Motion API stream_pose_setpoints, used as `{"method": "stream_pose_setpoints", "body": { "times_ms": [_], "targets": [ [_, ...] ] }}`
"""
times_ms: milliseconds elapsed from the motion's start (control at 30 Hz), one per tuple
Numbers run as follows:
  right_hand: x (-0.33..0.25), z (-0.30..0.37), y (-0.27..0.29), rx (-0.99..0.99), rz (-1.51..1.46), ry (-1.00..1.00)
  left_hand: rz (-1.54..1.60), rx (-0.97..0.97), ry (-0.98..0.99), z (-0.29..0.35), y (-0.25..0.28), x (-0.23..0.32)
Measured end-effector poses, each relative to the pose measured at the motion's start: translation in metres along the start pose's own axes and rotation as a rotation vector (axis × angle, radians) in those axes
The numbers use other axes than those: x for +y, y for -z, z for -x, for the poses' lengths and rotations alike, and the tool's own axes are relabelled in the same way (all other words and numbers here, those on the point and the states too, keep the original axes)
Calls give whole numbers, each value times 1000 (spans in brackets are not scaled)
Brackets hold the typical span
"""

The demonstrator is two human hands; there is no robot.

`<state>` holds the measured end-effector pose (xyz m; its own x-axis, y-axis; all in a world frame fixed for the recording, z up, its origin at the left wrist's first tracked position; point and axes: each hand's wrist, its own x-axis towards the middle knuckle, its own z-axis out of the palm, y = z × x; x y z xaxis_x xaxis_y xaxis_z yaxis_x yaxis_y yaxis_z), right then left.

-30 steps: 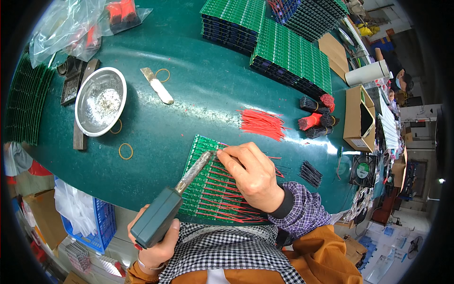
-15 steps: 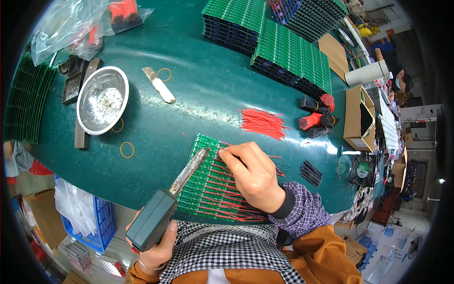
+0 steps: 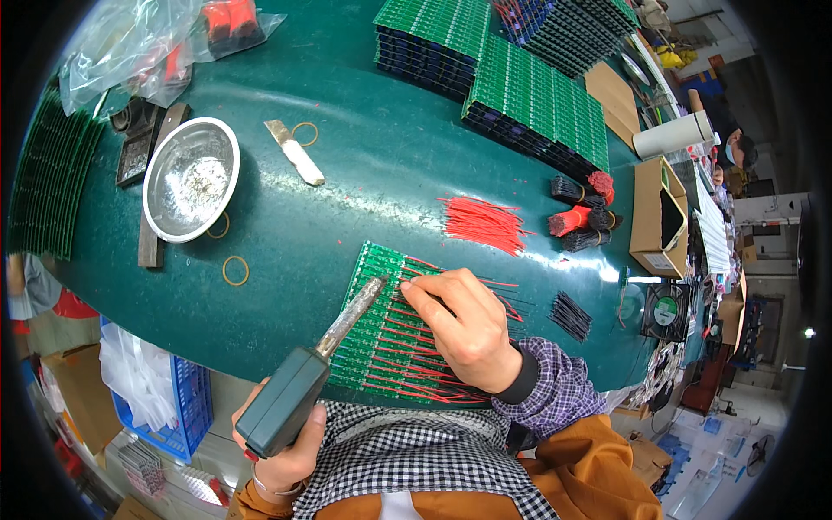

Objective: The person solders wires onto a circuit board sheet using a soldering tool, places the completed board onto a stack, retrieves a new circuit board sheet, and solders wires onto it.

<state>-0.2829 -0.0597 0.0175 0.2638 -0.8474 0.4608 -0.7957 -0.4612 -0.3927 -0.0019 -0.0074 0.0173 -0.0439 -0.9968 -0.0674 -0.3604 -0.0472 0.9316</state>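
Green-topped workbench (image 3: 191, 321) spans L to R, w/ white glare streaks across its top, approx. mid & R. Pale grey flr (image 3: 230, 399) near L. Far R: whitish wall (image 3: 790, 260), sm. bright lamp (image 3: 809, 332).

The soldering-iron handle (image 3: 284, 400) looks smooth plastic, its barrel (image 3: 351, 317) rough metal.

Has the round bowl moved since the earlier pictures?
No: the bowl keeps its place left of the white-handled tool; the whole view merely shifted slightly.
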Motion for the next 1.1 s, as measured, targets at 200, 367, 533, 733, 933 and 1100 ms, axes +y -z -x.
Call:
{"method": "stream_pose_setpoints", "body": {
  "times_ms": [200, 367, 533, 733, 933, 1100],
  "targets": [
    [0, -1, -2, -20, 9, 13, -31, -14, -28, 1, 1, -4],
    [0, -2, -1, -41, 25, 13, -8, -33, 2, -2, -1, 1],
    [1, -1, -1, -65, 46, 30, 0, -34, -17, -3, -4, 2],
    [1, -2, -3, -52, 53, 36, -2, -43, -50, -3, -3, 0],
    [-1, -3, -2, -42, 59, 14, -68, -40, 3, 12, 4, -12],
    [-2, -3, -2, -43, 57, 13, -15, -16, 114, 21, 8, -20]
  ]
}}
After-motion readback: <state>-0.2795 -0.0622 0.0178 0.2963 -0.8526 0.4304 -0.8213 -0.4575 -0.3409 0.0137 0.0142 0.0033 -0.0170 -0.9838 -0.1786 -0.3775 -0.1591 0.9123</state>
